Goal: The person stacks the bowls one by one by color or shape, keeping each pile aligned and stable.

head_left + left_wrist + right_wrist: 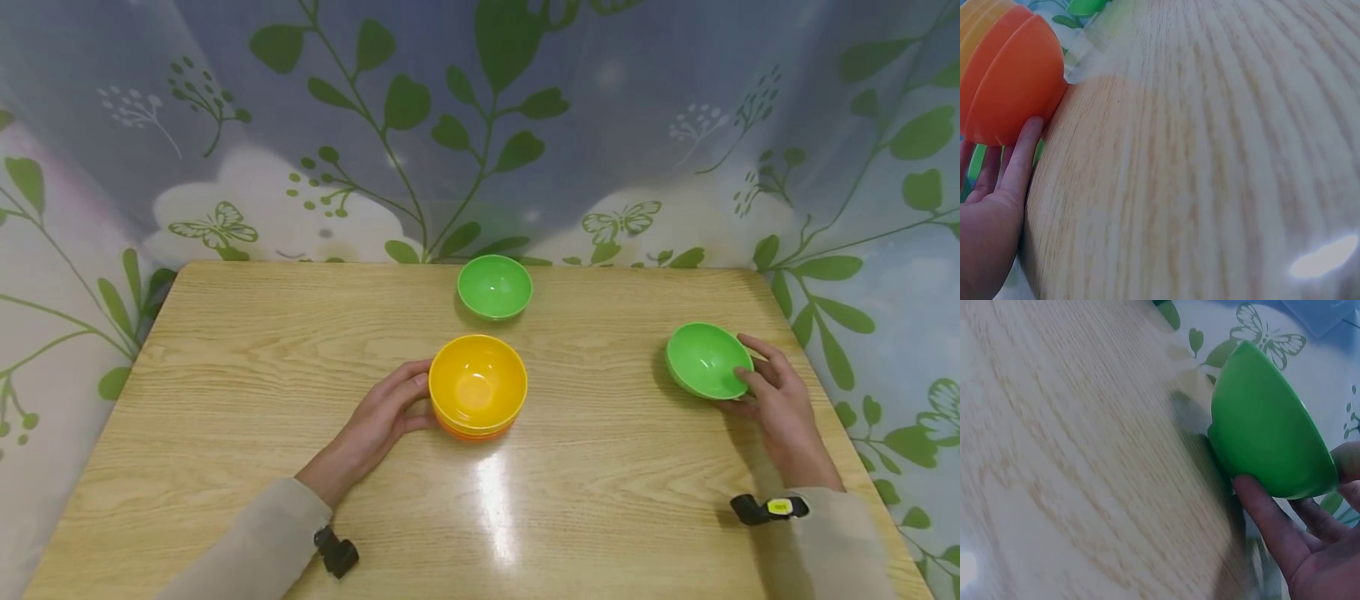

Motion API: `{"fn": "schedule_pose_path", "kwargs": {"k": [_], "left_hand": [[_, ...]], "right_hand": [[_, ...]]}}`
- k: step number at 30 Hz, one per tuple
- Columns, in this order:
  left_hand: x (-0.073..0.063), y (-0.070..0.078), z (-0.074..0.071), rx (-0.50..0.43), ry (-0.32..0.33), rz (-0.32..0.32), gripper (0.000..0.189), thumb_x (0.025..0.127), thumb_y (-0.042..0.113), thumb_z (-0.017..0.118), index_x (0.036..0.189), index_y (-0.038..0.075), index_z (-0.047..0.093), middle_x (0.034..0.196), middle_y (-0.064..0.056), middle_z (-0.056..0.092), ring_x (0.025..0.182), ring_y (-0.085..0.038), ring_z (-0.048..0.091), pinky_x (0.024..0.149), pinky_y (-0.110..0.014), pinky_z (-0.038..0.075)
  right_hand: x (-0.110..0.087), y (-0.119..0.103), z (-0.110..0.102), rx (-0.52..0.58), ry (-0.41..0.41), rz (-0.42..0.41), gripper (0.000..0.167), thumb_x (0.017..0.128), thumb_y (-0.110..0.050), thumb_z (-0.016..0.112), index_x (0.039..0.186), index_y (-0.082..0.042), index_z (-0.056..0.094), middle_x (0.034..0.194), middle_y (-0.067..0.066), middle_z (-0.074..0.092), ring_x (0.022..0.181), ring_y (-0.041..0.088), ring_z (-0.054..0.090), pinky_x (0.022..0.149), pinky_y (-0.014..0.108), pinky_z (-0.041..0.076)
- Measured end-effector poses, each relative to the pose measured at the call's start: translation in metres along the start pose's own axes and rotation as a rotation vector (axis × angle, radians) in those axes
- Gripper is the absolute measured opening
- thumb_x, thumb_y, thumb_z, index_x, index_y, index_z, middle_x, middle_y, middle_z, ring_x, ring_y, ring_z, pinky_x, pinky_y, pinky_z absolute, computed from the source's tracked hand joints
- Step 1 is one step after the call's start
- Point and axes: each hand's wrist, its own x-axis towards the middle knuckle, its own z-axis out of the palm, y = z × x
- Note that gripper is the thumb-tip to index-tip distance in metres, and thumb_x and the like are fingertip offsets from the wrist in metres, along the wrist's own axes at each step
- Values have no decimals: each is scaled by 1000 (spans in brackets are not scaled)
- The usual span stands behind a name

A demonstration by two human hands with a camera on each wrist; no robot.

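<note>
A stack of nested bowls, yellow bowls (477, 385) above orange bowls (1022, 78), stands near the middle of the table. My left hand (386, 408) holds the stack from its left side, one digit low on the orange wall near the base. Over at the right, my right hand (783, 408) grips a green bowl (705, 360), thumb at the rim and other fingers against its outside. The right wrist view shows that green bowl (1266, 425) tilted, a fingertip near its foot. Behind the stack, another green bowl (495, 287) sits upright, untouched.
The wooden table (300, 333) reaches back to a patterned curtain (600, 125) with leaves and butterflies, which also hangs along both sides. The far green bowl is close to the table's back edge. The right hand is near the right edge.
</note>
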Motion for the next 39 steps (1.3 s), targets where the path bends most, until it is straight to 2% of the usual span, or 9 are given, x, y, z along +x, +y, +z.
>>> {"fn": "schedule_pose_path", "kwargs": {"k": [14,23,39], "left_hand": [[1,-1,1,-10,-6,7,53,116,29,51,160,0,46,155,-11,58,129,-17,65,101,-42,65],[0,0,1,-23,-12,13,52,116,27,50,160,0,46,148,-4,63,126,-15,67,99,-41,66],[0,-1,-1,-23,-13,8,53,116,29,52,160,1,46,151,-6,60,128,-16,66,101,-42,65]], "right_hand": [[2,-3,17,-36,-33,14,53,113,-11,58,165,-20,48,130,-11,59,105,2,71,76,26,68],[3,-6,24,-71,-29,37,56,113,-17,59,167,-22,46,131,-14,58,110,-1,67,77,25,68],[1,-14,40,-111,-38,45,53,113,-19,60,164,-24,48,131,-14,58,108,1,67,75,25,67]]}}
